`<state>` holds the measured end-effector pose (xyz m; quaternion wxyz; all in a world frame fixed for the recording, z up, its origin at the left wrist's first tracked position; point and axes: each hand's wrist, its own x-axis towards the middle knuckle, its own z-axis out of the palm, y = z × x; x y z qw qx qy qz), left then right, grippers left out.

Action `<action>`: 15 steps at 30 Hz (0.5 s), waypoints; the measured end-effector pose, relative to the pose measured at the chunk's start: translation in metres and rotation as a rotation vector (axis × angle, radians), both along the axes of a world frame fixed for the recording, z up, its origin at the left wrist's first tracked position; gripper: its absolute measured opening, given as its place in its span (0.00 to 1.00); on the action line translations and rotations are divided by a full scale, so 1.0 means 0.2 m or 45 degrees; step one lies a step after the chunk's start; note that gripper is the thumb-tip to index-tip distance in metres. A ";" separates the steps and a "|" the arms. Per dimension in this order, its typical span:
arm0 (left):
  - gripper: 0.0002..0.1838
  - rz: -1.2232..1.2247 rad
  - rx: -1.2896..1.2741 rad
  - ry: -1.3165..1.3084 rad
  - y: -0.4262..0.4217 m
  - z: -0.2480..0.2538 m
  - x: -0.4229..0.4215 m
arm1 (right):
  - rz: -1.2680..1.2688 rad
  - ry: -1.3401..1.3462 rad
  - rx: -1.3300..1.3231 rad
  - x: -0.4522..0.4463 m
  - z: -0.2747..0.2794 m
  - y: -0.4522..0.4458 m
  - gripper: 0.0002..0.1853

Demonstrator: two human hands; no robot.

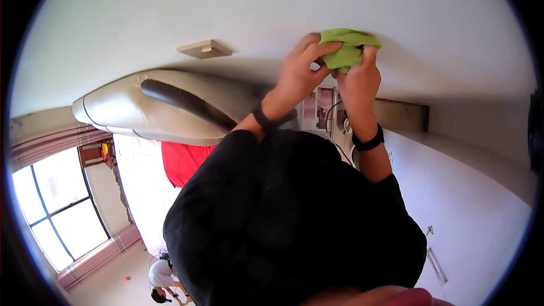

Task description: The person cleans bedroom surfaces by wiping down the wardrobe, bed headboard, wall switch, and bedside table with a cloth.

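A crumpled green cloth is bunched between my two hands at the pale wall. My left hand grips its left side, the fingers bent over the folds. From below and to the right, my right hand is closed on the same cloth. Both wrists wear dark bands. The cloth seems to be against the wall, though the contact itself is partly hidden by folds and fingers.
Left of my hands, a beige switch plate juts from the wall above a padded headboard. A white cabinet with a handle stands right. Cables hang below my hands. Another person is at lower left.
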<state>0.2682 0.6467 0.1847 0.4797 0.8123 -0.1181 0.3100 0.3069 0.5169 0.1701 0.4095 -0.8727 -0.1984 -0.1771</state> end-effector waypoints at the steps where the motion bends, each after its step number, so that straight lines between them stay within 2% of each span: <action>1: 0.24 0.017 -0.023 0.040 -0.01 -0.02 -0.01 | 0.020 0.075 0.013 -0.01 -0.02 0.00 0.28; 5: 0.22 0.046 -0.051 0.295 0.07 -0.22 -0.07 | -0.001 0.307 -0.141 -0.06 -0.23 0.08 0.24; 8: 0.20 0.136 -0.076 0.507 0.14 -0.39 -0.16 | 0.077 0.296 -0.112 -0.10 -0.47 0.16 0.22; 11: 0.20 0.253 0.024 0.521 0.20 -0.51 -0.22 | 0.175 0.321 -0.038 -0.14 -0.64 0.25 0.21; 15: 0.22 0.340 0.113 0.499 0.27 -0.46 -0.28 | 0.308 0.390 0.040 -0.17 -0.57 0.32 0.21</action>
